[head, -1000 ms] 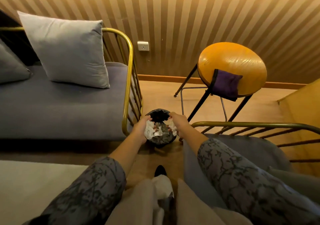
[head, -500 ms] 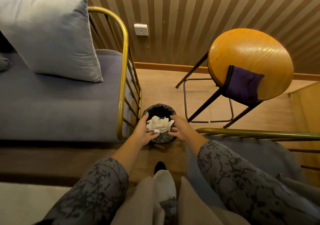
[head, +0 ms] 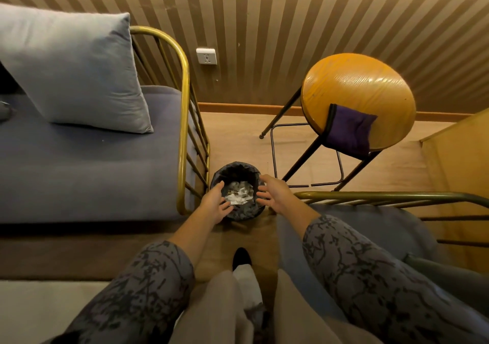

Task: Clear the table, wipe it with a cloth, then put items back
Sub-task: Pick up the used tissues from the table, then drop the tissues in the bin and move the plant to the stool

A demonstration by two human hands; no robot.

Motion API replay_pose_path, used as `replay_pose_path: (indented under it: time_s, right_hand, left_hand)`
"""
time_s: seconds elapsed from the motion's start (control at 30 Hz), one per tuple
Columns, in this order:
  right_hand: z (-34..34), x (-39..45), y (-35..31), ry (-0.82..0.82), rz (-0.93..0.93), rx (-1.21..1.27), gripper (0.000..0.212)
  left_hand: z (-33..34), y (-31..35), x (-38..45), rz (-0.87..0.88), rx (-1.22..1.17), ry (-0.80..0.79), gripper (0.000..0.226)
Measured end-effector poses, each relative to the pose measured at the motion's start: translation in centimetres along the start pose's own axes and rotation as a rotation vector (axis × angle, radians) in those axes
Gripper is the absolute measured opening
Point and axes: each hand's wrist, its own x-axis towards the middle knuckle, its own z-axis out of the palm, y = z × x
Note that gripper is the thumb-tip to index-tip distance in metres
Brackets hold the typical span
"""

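Both of your hands now hold nothing: the crumpled white paper (head: 239, 195) you were holding half a second ago lies inside the small round black-lined bin (head: 238, 170) on the floor. Your left hand (head: 215, 205) and right hand (head: 272, 194) hover either side of its rim, each grip loose, fingers spread. A purple cloth (head: 349, 132) drapes over the round wooden surface (head: 357, 89).

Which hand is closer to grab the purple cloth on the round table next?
The right hand, probably. It hovers open on the bin's right side, nearer the purple cloth draped over the table's edge; the left hand is farther.
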Motion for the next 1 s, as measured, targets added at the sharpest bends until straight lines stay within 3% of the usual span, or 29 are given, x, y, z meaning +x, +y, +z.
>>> replay_pose_path:
  time_s: [0.13, 0.33, 0.67, 1.0]
  right_hand:
    - [-1.3, -3.1, 0.4, -0.02, -0.027, -0.018, 0.048]
    - [-4.1, -7.9, 1.5, 0.032, -0.107, -0.021, 0.034]
    - [-7.0, -16.2, 4.0, 0.018, -0.241, -0.062, 0.017]
    - [-4.9, -22.5, 2.6, -0.063, -0.452, -0.298, 0.023]
  left_hand:
    - [0.2, -1.3, -2.6, 0.051, 0.12, 0.009, 0.052]
    - [0.4, -3.1, -7.1, 0.107, 0.283, -0.071, 0.046]
    - [-0.9, -6.1, -15.8, 0.25, 0.224, -0.084, 0.044]
    - [-3.2, -6.4, -21.1, 0.487, 0.365, -0.069, 0.04]
